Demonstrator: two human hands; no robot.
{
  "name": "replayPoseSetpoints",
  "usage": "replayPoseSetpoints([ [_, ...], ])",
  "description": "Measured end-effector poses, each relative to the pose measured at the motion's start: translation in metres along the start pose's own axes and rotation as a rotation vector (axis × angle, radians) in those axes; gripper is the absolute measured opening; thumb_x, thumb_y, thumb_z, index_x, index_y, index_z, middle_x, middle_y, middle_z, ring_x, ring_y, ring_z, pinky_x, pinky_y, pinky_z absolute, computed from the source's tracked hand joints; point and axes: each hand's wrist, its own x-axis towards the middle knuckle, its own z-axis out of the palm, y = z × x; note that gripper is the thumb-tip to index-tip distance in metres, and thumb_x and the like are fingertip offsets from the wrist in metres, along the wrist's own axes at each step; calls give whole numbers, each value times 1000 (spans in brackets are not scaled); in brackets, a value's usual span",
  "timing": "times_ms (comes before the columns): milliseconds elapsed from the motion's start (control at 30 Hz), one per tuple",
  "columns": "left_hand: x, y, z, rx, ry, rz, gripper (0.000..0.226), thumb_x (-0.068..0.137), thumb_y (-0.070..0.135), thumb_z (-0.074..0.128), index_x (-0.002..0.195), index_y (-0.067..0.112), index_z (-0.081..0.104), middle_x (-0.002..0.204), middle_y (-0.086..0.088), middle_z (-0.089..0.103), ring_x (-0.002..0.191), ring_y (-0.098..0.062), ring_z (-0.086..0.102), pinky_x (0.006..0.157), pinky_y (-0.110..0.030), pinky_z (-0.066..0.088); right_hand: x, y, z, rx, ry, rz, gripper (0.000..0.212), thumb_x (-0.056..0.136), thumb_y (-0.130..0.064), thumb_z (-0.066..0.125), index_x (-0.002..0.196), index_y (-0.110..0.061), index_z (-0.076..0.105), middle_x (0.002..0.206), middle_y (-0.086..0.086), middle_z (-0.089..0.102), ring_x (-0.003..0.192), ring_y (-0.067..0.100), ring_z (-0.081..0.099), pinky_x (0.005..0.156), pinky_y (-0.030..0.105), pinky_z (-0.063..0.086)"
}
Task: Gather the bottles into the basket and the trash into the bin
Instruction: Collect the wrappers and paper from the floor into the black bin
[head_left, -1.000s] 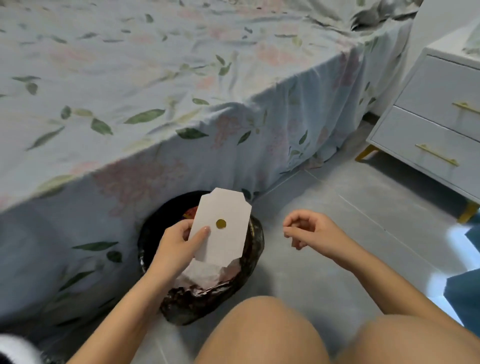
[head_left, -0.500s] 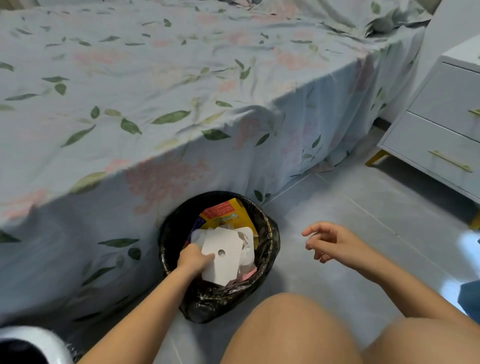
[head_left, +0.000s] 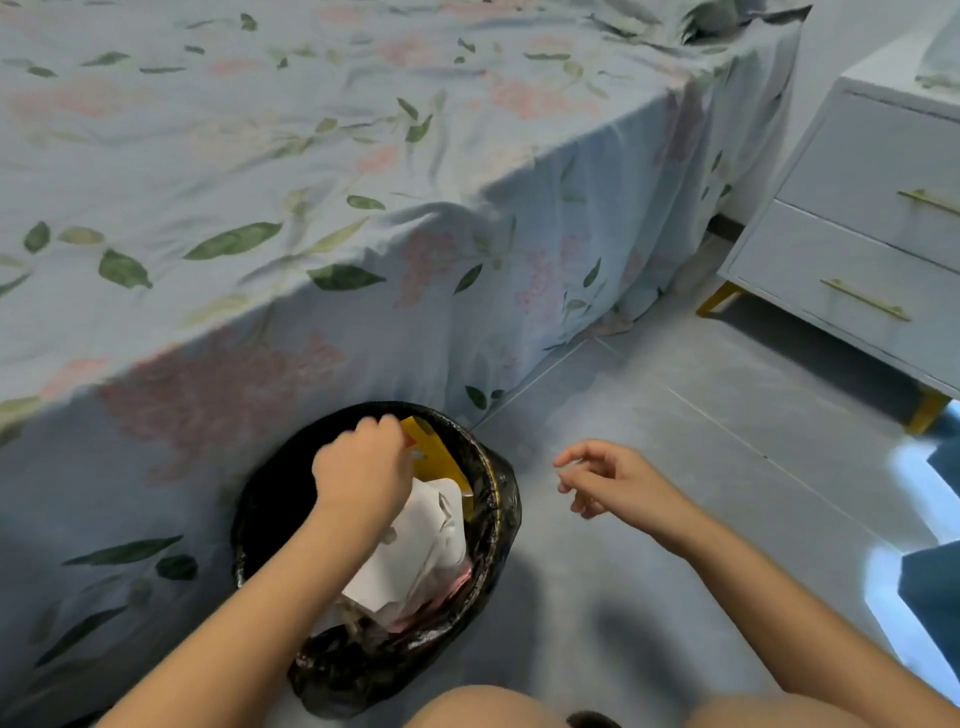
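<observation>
The grey tiled floor (head_left: 649, 519) carried a black-lined bin (head_left: 498, 525), standing directly beneath the left hand (head_left: 363, 467) and against the draped bed (head_left: 260, 182). A white nightstand (head_left: 857, 249) on gold legs stood on the floor well beyond the right hand (head_left: 613, 483).

Floral-sheeted bed (head_left: 311, 171), grey tiled floor (head_left: 675, 467), white nightstand (head_left: 857, 249)

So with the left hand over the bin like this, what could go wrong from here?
1. The white paper sits high in the bin, near the rim, so it may spring back up or slide out.
2. The left hand is curled over the contents; I cannot tell whether it grips anything, so lifting it might drag trash out.
3. The right hand hovers clear, not steadying the bin, which could tip.
</observation>
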Motion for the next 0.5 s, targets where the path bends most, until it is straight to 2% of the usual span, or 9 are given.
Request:
replayPoseSetpoints([
  [67, 14, 21, -21, -157, 66, 127, 24, 91, 36, 48, 104, 17, 55, 105, -3, 62, 97, -31, 61, 73, -35, 47, 16, 7, 2, 13, 75, 7, 5, 90, -20, 59, 88, -19, 63, 79, 2, 68, 64, 12, 62, 66, 27, 52],
  [100, 24, 32, -27, -223, 45, 218, 24, 90, 38, 48, 104, 20, 56, 103, 0, 63, 96, -28, 61, 76, -35, 49, 25, 13, 2, 7, 105, 10, 6, 90, -22, 60, 85, -21, 64, 79, 1, 69, 66, 12, 62, 68, 28, 52],
  [167, 46, 53, -33, -277, -64, 408, 24, 90, 43, 49, 105, 26, 57, 102, 7, 63, 97, -20, 60, 81, -36, 51, 48, 26, -3, -70, 148, 5, 4, 86, -26, 63, 83, -25, 65, 80, -2, 69, 70, 11, 63, 71, 27, 51],
  [233, 68, 72, -28, -271, -156, 518, 25, 90, 47, 50, 108, 31, 57, 103, 12, 62, 99, -15, 59, 85, -37, 51, 69, 39, -18, -184, 175, -11, 3, 84, -27, 64, 86, -26, 67, 77, -7, 66, 68, 7, 59, 71, 19, 49],
  [333, 97, 97, -16, -276, -141, 546, 26, 91, 47, 48, 111, 33, 56, 106, 14, 61, 102, -14, 59, 86, -37, 51, 90, 45, -50, -267, 258, -4, 9, 84, -30, 63, 92, -26, 66, 75, -11, 64, 63, 4, 55, 67, 14, 45],
  [433, 115, 118, -21, -306, -154, 523, 24, 91, 43, 49, 111, 32, 56, 103, 14, 60, 101, -15, 59, 84, -35, 50, 91, 34, -86, -316, 330, 46, 17, 84, -37, 63, 100, -32, 62, 79, -14, 63, 76, 9, 59, 76, 20, 47],
  [500, 117, 129, -36, -307, -198, 517, 23, 91, 42, 49, 111, 32, 56, 96, 15, 56, 100, -16, 59, 82, -33, 50, 82, 17, -105, -383, 344, 80, 26, 84, -44, 60, 108, -34, 60, 90, -16, 64, 85, 10, 59, 83, 26, 48],
])
